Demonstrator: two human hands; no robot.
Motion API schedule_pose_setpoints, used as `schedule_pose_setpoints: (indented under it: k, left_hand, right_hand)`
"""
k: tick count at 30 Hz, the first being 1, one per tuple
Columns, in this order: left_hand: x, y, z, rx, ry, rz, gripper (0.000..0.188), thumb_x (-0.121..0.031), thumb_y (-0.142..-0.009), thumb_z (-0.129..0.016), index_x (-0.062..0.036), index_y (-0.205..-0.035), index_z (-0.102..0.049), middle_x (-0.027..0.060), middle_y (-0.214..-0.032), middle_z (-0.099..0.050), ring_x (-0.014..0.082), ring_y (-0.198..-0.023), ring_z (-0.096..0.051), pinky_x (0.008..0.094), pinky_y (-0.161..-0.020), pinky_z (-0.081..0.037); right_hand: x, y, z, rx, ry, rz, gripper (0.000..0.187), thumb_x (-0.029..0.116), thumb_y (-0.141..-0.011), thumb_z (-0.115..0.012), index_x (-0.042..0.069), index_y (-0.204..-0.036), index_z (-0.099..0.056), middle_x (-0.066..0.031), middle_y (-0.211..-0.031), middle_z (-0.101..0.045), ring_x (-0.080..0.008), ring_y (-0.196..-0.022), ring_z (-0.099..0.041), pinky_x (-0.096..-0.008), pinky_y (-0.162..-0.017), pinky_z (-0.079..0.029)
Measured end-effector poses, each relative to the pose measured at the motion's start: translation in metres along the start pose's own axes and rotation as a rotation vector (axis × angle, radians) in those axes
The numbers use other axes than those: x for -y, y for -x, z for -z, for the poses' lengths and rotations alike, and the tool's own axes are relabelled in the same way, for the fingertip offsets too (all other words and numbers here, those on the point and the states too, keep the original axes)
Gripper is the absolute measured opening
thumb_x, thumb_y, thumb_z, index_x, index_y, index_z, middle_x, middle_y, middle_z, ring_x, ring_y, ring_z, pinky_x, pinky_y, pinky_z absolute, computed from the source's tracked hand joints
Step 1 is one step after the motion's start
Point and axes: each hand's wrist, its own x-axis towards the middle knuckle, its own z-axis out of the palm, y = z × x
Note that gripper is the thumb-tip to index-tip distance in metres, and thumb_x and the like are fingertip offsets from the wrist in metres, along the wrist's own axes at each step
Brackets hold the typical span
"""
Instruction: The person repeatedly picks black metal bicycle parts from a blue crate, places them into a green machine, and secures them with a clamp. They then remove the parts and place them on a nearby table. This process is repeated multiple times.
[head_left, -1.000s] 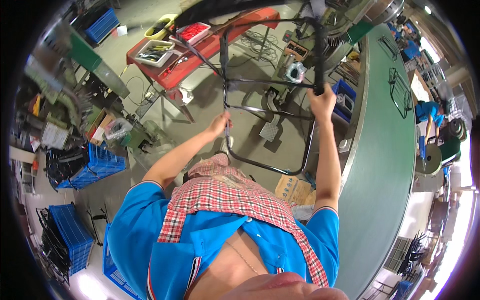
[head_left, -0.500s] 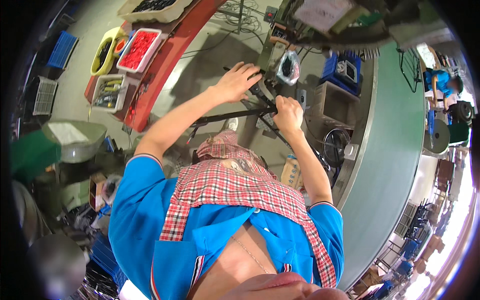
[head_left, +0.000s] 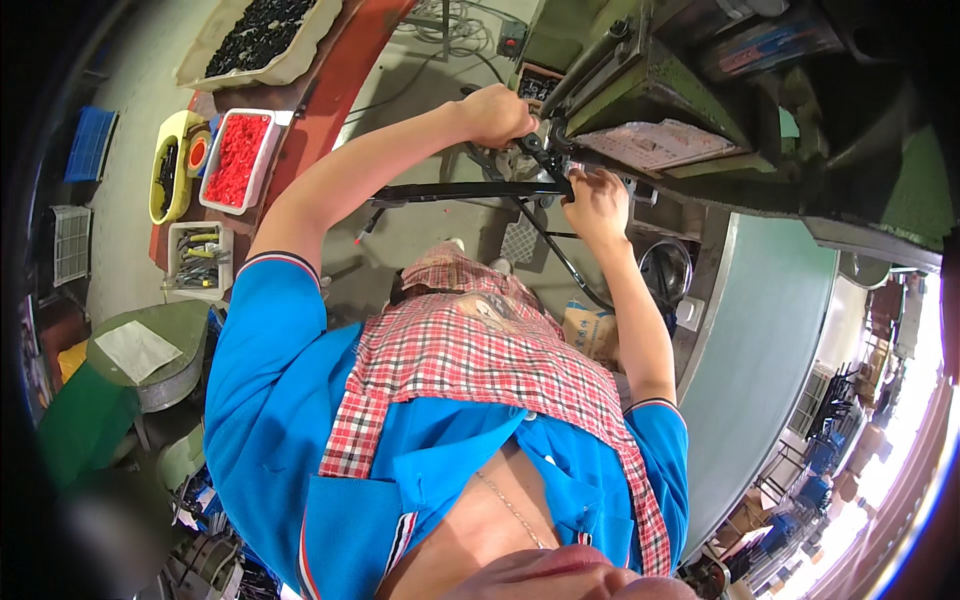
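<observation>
Filling the upper right, a green machine (head_left: pixel 685 95) is hanging over the work place. Below it, a long green tabletop (head_left: pixel 765 320) is stretching along the right side. At the upper left, a red tabletop (head_left: pixel 350 80) is carrying several containers. The person is wearing a blue shirt (head_left: pixel 265 400) and, over it, a red checked apron (head_left: pixel 480 350).

In front of the apron, a black metal frame (head_left: pixel 460 190) is staying up in the air. One bar is running roughly level across, one tube is sloping down toward the right forearm, and the jointed end is lying between both hands, just beside the machine. Whether this end is touching the machine, I cannot tell.

On the red tabletop, a cream tray (head_left: pixel 285 72) is containing many small black parts, and a white tray (head_left: pixel 266 165) is holding bright red pieces. A yellow container (head_left: pixel 180 195) is standing just beside it. A smaller tray (head_left: pixel 227 262) is keeping hand tools.

The left grip (head_left: pixel 500 115) is bending its fingers at the jointed end; the knuckles are hiding the contact, so I cannot tell if it is closed. The right grip (head_left: pixel 600 205) is holding the frame between thumb and fingers.
</observation>
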Motion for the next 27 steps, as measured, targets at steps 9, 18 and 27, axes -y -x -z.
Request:
schedule_pose_setpoints:
  k: [9,18,27]
  left_hand:
    - [0.012,-0.011,0.009,0.089,0.132,0.086,0.025,-0.025,-0.085,-0.060,-0.0065,-0.069,-0.061,0.0162,-0.068,-0.064,0.0382,-0.069,-0.064,0.0467,-0.061,-0.051]
    - [0.018,-0.013,-0.025,0.246,0.074,0.134,0.018,-0.028,-0.073,-0.068,-0.0108,-0.077,-0.065,0.0108,-0.072,-0.066,0.0317,-0.072,-0.067,0.0427,-0.064,-0.053]
    - [0.066,-0.018,-0.030,0.327,0.651,0.260,0.049,-0.054,-0.088,-0.060,-0.0086,-0.105,-0.067,0.0158,-0.100,-0.067,0.0348,-0.101,-0.061,0.0437,-0.081,-0.050]
  right_hand:
    - [-0.011,-0.013,-0.004,-0.175,-0.047,0.082,0.033,0.017,-0.067,-0.071,0.009,-0.099,-0.067,-0.0139,-0.101,-0.066,-0.0347,-0.099,-0.061,-0.0472,-0.082,-0.048]
    - [-0.008,-0.020,-0.017,-0.021,0.050,0.050,0.027,0.017,-0.069,-0.068,0.009,-0.095,-0.067,-0.0127,-0.093,-0.066,-0.0344,-0.090,-0.064,-0.0455,-0.077,-0.050]
    - [-0.014,-0.003,-0.058,0.307,0.136,-0.104,0.035,0.020,-0.076,-0.064,0.016,-0.111,-0.064,-0.0120,-0.106,-0.065,-0.0327,-0.096,-0.064,-0.0453,-0.077,-0.054]
